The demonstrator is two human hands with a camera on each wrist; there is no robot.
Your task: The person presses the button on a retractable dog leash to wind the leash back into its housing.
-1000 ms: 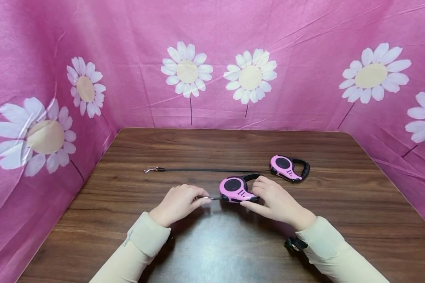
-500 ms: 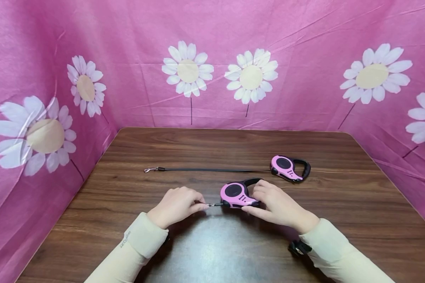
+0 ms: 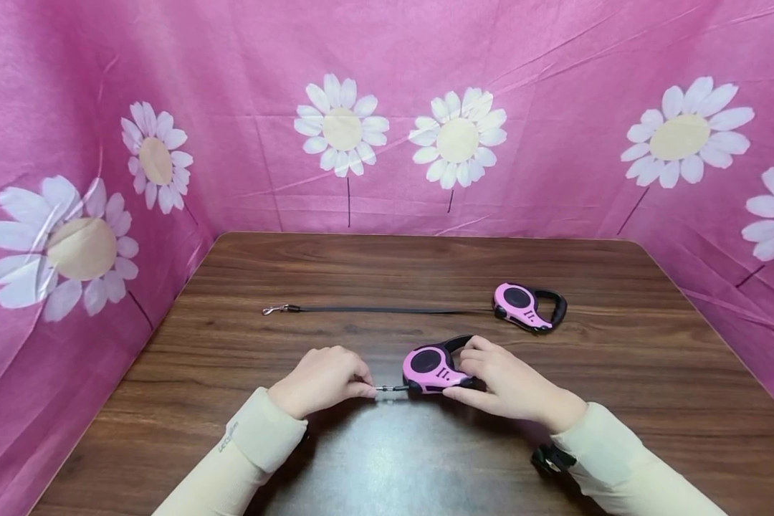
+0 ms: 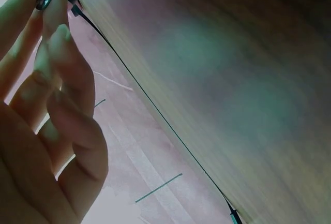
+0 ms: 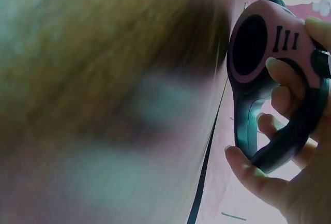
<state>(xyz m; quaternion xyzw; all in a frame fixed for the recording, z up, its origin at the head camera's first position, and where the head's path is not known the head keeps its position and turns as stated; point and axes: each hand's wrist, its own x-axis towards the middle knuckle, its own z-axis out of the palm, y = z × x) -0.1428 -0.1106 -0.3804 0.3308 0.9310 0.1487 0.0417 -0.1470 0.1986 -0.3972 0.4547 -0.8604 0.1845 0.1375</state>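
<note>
A pink-and-black plastic retractable leash case [image 3: 433, 369] with a black loop handle lies flat near the front of the surface, its small metal clip [image 3: 384, 389] drawn out leftward.

2 pink retractable leashes [image 3: 433, 369] [image 3: 527, 306], 2 hands [image 3: 322, 380] [image 3: 506, 380], 1 wooden table [image 3: 387, 279]

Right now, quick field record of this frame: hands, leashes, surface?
left hand: pinches the metal clip at the near leash's front
right hand: grips the near leash by its black handle, thumb on the pink case
far leash: lies untouched, black strap pulled out to the left, ending in a clasp
surface: dark wooden table
backdrop: pink daisy cloth
</note>
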